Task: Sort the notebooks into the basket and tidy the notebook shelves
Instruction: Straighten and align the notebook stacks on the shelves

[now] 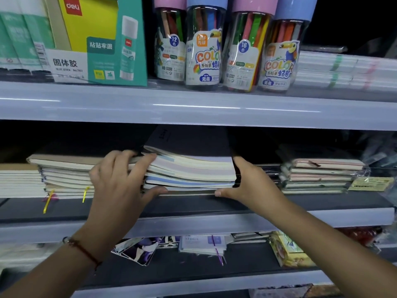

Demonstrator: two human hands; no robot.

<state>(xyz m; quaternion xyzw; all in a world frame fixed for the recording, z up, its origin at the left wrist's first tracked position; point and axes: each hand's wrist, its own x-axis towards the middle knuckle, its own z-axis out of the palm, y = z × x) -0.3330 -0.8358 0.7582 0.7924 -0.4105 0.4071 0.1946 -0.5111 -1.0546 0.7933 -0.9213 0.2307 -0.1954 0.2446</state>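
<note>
Both hands clasp the middle stack of notebooks [191, 168] on the middle shelf [214, 203], left hand [120, 179] curled round its left end, right hand [247, 181] gripping its right end, while clear tubs of crayons [204, 46] stand on the shelf above.
</note>
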